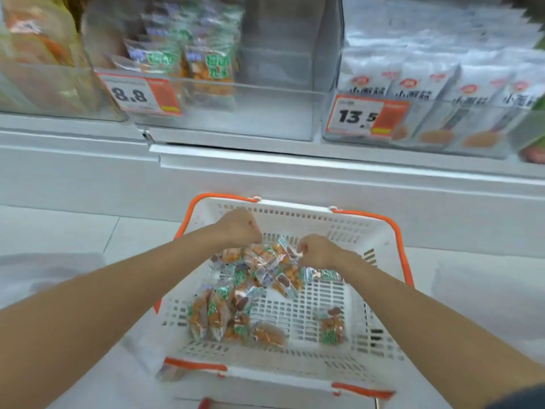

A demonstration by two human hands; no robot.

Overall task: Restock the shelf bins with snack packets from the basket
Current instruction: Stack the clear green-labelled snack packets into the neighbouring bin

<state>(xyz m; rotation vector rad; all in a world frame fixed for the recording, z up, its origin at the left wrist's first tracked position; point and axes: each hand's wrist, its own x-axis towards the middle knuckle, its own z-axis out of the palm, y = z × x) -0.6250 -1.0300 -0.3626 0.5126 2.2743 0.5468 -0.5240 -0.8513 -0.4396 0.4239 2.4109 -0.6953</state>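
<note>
Left hand [239,228]: your grip is closed, with the fingers curled down onto the far-left side of the bunch. The fingertips are hidden under the hand.
Right hand [317,250]: your grip is pinched on a clear film edge at the right side of the bunch.
Snack packets [267,267]: they are gathered between your two hands, over the far half of the basket.
Loose packets [224,317]: a heap lies along the basket's left wall, towards the near edge.
Lone packet [331,324]: it lies towards the near right corner, well apart from the heap.
Basket [354,231]: it is white with orange handles and sits on the floor below the shelf.
Shelf bin [280,93]: this is the clear bin with the 8.8 price tag [138,94]. Matching packets stand in its left half, and there is room to their right.
Handling: the packets are likely light, soft and crinkly. The glossy film is probably slippery, and the pieces inside look crushable.
Where to hold: pinch the flat sealed ends, not the filled middles. Keep the bunch small, because a packet on the outside could slide free as you lift.
</note>
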